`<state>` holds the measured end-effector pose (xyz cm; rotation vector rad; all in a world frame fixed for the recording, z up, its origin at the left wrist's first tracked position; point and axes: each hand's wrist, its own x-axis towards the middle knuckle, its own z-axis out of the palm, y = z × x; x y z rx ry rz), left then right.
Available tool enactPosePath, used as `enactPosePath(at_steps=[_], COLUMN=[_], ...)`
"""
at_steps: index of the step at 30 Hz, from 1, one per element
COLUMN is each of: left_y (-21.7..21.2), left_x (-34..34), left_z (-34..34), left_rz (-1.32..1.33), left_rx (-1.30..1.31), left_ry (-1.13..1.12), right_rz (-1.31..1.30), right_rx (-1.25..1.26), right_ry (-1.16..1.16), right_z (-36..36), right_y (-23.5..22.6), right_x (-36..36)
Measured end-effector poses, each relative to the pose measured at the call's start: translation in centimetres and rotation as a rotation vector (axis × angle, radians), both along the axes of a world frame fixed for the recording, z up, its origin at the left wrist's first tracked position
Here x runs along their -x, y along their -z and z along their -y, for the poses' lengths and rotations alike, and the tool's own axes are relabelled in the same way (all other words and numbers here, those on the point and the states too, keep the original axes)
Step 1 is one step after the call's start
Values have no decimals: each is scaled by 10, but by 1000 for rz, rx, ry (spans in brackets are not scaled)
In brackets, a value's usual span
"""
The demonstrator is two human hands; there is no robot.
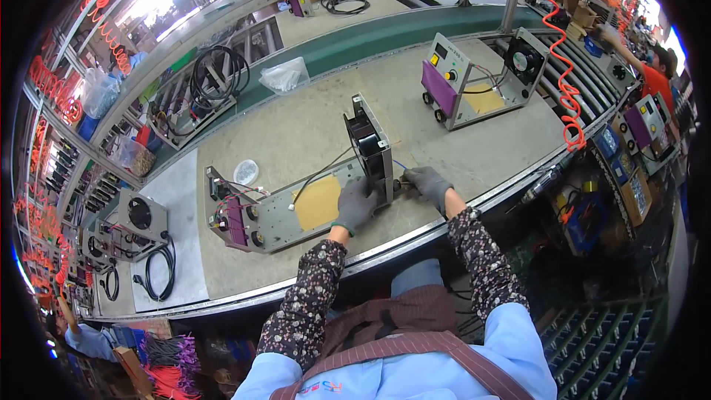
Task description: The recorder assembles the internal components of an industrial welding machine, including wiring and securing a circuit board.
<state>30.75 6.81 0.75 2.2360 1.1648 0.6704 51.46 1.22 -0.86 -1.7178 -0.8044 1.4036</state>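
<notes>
Right now the open sheet-metal chassis [296, 211] lies flat on the bench [296, 133] in front of the person, its fan panel [368, 144] standing upright at the near end. It looks stiff, fairly weighty and sharp-edged, with loose wires, so the panel's frame or base edges seem the safest hold. The gloved left hand [357, 204] is curled over the panel's foot, pressing it. The gloved right hand [427, 184], wrist bent inward, pinches something small at the panel's corner; what, I cannot tell.
</notes>
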Motion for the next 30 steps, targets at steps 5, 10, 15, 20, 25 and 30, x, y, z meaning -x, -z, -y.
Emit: enactPosePath(at_steps=[5, 10, 15, 20, 25, 30], left_y=[6, 10, 13, 13, 12, 14], left_x=[6, 6, 7, 7, 8, 7], left_z=[1, 1, -1, 0, -1, -1], left_rz=[-108, -103, -94, -108, -96, -130], left_rx=[-4, -114, -136, -123, -110, -119], left_ry=[145, 143, 193, 167, 172, 161], right_rz=[6, 562, 958, 957, 996, 729], right_rx=[-192, -512, -327, -240, -271, -110], right_ry=[184, 395, 235, 159, 50, -199], right_z=[-1, 5, 32, 41, 33, 18], right_y=[16, 21, -4, -19, -23, -27], right_x=[33, 22, 1, 2, -1, -31])
